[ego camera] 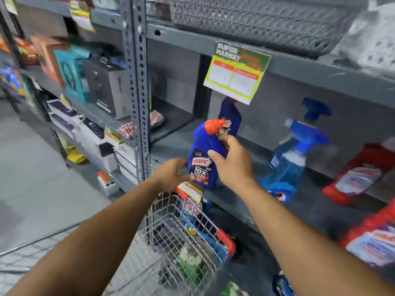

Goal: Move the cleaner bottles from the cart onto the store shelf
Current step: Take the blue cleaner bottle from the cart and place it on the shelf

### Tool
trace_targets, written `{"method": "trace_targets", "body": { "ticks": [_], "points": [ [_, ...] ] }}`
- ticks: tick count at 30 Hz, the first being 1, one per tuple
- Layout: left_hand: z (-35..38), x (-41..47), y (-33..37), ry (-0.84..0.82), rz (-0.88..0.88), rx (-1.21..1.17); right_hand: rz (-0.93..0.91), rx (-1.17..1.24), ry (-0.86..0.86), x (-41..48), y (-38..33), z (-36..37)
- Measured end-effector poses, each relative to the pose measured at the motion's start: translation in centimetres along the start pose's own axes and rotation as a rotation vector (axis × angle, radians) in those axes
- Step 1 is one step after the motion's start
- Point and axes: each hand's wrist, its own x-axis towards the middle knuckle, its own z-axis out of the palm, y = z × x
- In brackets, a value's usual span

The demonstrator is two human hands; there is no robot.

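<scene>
A blue Harpic cleaner bottle [204,154] with an orange-red cap stands upright at the front edge of the grey store shelf [239,201]. My right hand [232,161] grips its upper body and neck. My left hand [174,174] touches its lower left side, fingers spread against the label. A second blue Harpic bottle [232,114] stands just behind it on the shelf. Below the hands, the wire cart [192,229] with red corner trim holds several more packaged items, blurred.
A blue spray bottle [292,154] stands on the shelf right of the Harpic bottles; red refill packs [359,176] lie farther right. A price tag [236,71] hangs from the upper shelf edge. A perforated steel upright [136,82] divides this bay from the left shelves of boxed goods.
</scene>
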Motion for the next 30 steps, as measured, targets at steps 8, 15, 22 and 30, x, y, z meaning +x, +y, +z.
{"method": "trace_targets", "body": {
  "ticks": [8,15,22,30],
  "points": [
    [0.4,8.5,-3.6,-0.099,0.109,0.212,0.044,-0.097,0.049,6.3,3.1,3.6],
    [0.5,9.9,-4.6,-0.146,0.157,0.193,0.050,-0.121,0.064,6.3,3.5,3.6],
    [0.5,9.5,-4.3,-0.152,0.151,0.177,0.020,-0.160,0.065,6.1,3.8,3.6],
    [1.1,9.1,-3.9,-0.187,0.137,0.186,0.015,-0.145,0.048,5.6,4.2,3.1]
  ]
}}
